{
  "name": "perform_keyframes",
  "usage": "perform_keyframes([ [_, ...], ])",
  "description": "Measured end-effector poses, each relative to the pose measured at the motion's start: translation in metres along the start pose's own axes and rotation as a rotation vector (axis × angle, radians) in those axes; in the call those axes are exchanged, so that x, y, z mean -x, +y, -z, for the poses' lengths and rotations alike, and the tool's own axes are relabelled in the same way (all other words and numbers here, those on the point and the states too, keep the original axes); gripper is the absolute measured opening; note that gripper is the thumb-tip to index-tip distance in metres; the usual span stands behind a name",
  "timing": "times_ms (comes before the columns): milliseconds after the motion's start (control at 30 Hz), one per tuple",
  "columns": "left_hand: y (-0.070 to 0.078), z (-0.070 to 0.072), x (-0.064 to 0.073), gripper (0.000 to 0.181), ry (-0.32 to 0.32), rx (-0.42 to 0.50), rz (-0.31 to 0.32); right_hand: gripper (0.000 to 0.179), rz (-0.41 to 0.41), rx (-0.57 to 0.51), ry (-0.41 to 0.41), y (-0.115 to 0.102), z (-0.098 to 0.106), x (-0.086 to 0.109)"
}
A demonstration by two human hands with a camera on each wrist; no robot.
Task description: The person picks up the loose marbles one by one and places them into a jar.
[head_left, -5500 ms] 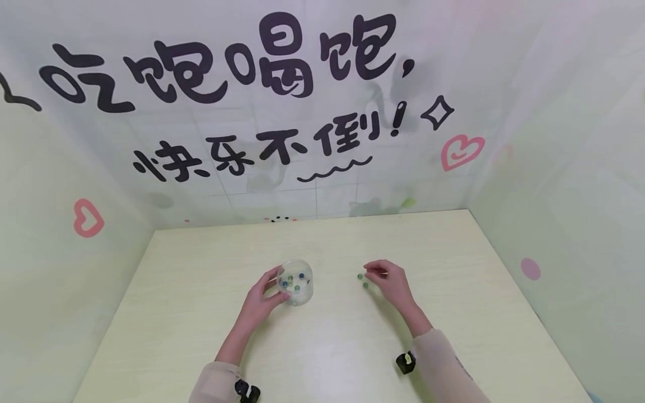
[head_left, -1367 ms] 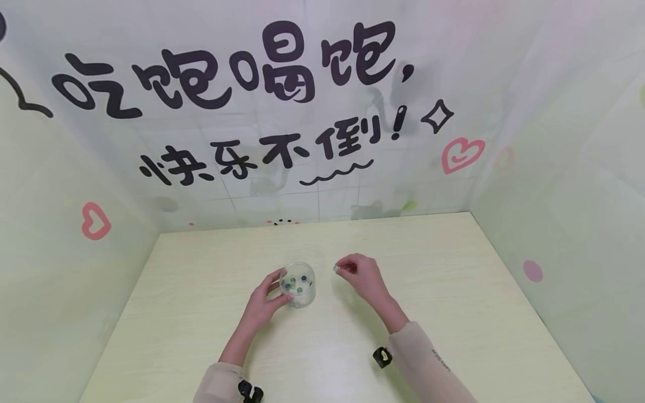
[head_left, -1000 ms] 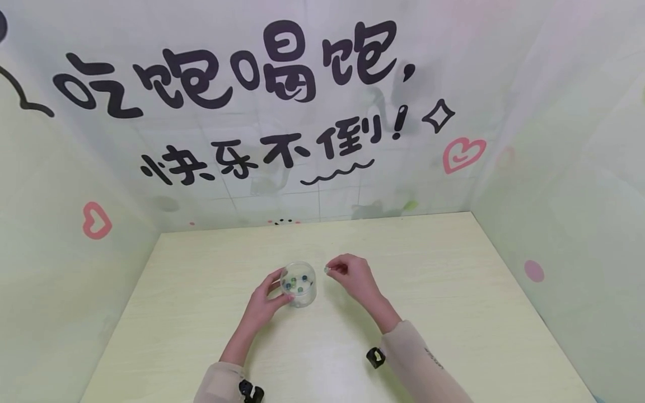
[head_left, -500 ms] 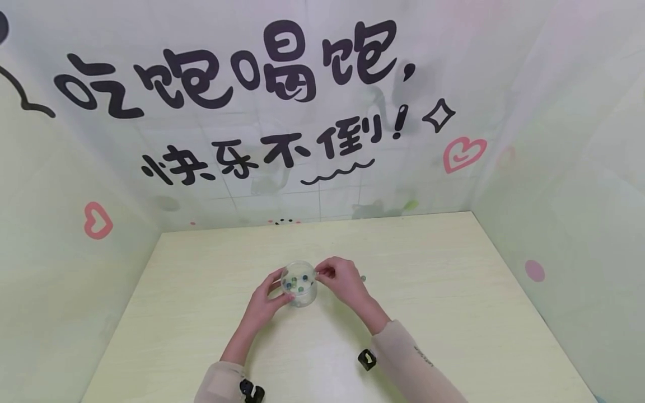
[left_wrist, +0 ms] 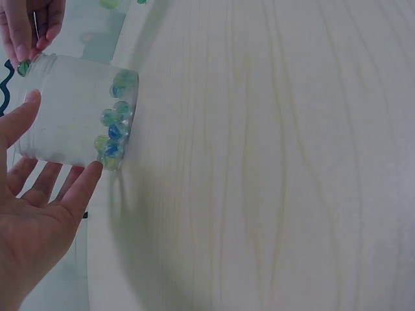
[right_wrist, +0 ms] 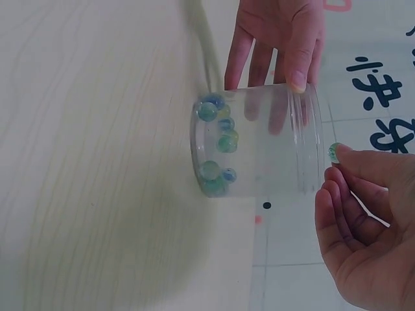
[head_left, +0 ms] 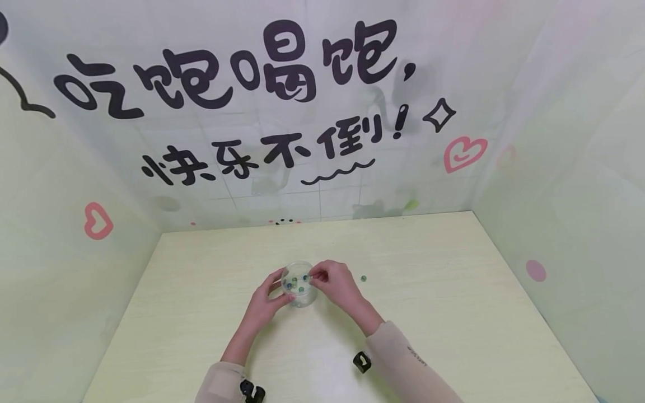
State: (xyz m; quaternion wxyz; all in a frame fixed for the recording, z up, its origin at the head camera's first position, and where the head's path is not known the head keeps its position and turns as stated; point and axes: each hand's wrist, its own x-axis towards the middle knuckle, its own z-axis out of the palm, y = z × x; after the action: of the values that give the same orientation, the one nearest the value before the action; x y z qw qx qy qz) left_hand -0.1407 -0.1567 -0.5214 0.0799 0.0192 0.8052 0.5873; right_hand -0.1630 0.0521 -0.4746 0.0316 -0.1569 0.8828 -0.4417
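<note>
My left hand [head_left: 261, 305] holds a clear plastic jar [head_left: 302, 300] around its side, thumb on one side and fingers on the other. Several blue and green glass marbles [right_wrist: 227, 141] lie on the jar's bottom. Between thumb and fingertips, my right hand [head_left: 339, 284] pinches a green marble [right_wrist: 334, 153] right at the jar's open mouth. The left wrist view shows this same marble [left_wrist: 24, 67] by the rim. A single green marble [head_left: 364, 278] lies on the table, to the right of my right hand.
The pale wooden table [head_left: 428, 257] ends at a back wall sheet [head_left: 227, 207] printed with black lettering. Side sheets stand at left and right. Black wrist mounts [head_left: 361, 362] sit at both sleeves.
My right hand has picked up one of two green marbles on the table and carried it left to the jar's mouth. My left hand has kept its hold on the jar, nearly still.
</note>
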Motion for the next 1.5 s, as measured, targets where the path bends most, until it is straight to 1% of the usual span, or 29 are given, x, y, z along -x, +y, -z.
perform_keyframes([
  [300,0.0,0.0,0.0,0.069,-0.004,-0.005,-0.016,0.013,0.013,-0.001,0.015,0.002,-0.001,0.0],
  [500,0.001,-0.001,0.0,0.07,0.007,-0.015,0.013,0.011,0.025,0.016,0.054,0.008,0.005,0.002],
  [667,0.0,-0.001,-0.001,0.07,0.013,-0.012,0.02,0.01,0.001,0.03,0.08,0.015,0.012,0.003],
  [900,-0.003,0.0,-0.001,0.07,0.011,-0.02,-0.017,0.008,-0.028,0.034,0.113,0.028,0.022,0.008],
  [1033,-0.003,0.0,-0.001,0.07,0.015,-0.015,-0.01,0.008,-0.054,0.027,0.132,0.034,0.028,0.01],
  [1200,-0.004,0.0,-0.001,0.07,0.011,-0.004,-0.019,0.007,-0.083,0.017,0.149,0.04,0.034,0.013],
  [1367,-0.006,-0.001,-0.001,0.069,0.006,-0.008,-0.029,0.007,-0.081,0.026,0.166,0.047,0.04,0.016],
  [1500,-0.006,-0.001,-0.001,0.069,0.01,-0.01,-0.014,0.007,-0.079,0.038,0.181,0.054,0.044,0.019],
])
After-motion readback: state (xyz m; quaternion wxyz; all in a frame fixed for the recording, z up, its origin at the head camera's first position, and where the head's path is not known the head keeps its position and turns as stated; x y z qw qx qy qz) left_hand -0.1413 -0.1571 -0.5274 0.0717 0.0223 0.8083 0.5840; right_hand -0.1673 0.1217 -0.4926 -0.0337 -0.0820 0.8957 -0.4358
